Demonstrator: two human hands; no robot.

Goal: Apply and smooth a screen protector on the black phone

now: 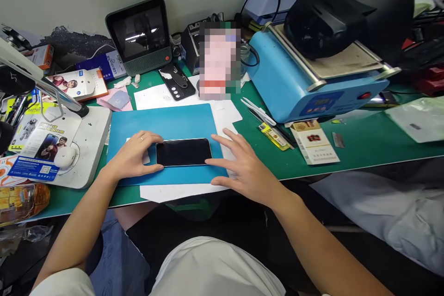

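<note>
A smartphone (pixel 183 152) with a dark screen lies lengthwise on a blue mat (pixel 166 120). My left hand (pixel 133 155) is curled about its left end, fingertips at the upper corner and thumb at the lower one. At the opposite end is my right hand (pixel 246 166), its fingers spread, one fingertip touching or very near the lower right corner. Something white, mostly covered by the left hand, shows beside the phone. White paper sheets (pixel 173 193) stick out from under the mat.
A blue machine (pixel 277 78) with a metal-edged top stands at the right, bearing a black helmet-like object (pixel 322 23). Tweezers (pixel 258 111) and a cigarette pack (pixel 314 143) lie before it. Behind the mat are a smart display (pixel 138 32) and a phone back cover (pixel 176 82). A white lamp base (pixel 92 148) stands left.
</note>
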